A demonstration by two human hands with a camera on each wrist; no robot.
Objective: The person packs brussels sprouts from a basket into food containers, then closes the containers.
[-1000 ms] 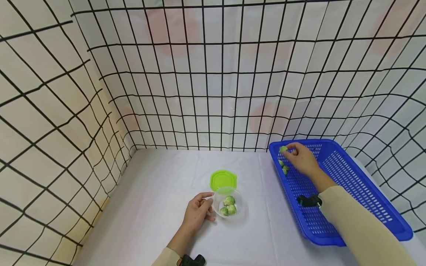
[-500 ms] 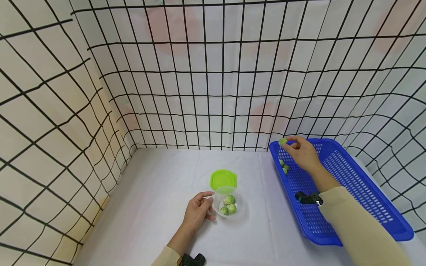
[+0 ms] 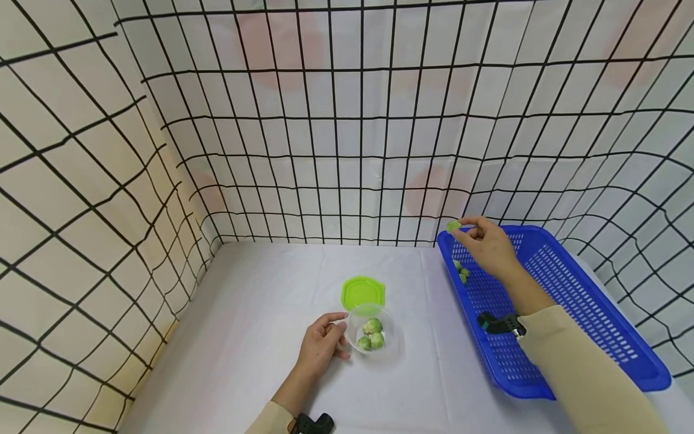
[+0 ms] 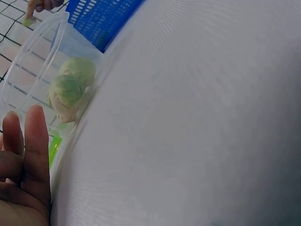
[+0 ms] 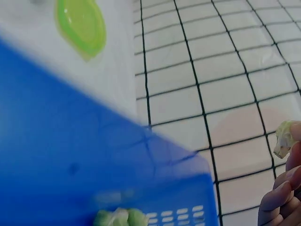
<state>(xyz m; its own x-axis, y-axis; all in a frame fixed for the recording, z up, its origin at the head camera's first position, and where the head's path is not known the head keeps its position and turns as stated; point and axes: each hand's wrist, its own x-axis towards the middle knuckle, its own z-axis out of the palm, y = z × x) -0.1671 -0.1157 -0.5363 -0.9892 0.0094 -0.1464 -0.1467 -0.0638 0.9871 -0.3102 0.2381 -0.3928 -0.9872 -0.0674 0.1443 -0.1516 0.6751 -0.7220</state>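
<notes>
2 long beige sleeves [image 3: 591, 367]; 2 black wrist-worn devices [image 3: 499, 323]

from where i stand, the bowl [image 3: 387, 328] sits near the middle of the table [image 3: 244, 301], with three sprouts [image 3: 373, 326] in it: one behind, two in front. the lid [image 3: 362, 292] lies just behind the bowl; i can't tell if they touch. on the bowl's left is the left hand [image 3: 318, 345], fingertips at the rim. well to the right, across bare tabletop, stands the basket [image 3: 602, 319], a few loose sprouts [image 3: 462, 272] in it along the left wall, toward the far end. the right hand [image 3: 482, 244] holds a single sprout [image 3: 453, 226] by the basket's far left corner, above the loose ones. netting [image 3: 339, 189] rises behind the table and on both sides.
</notes>
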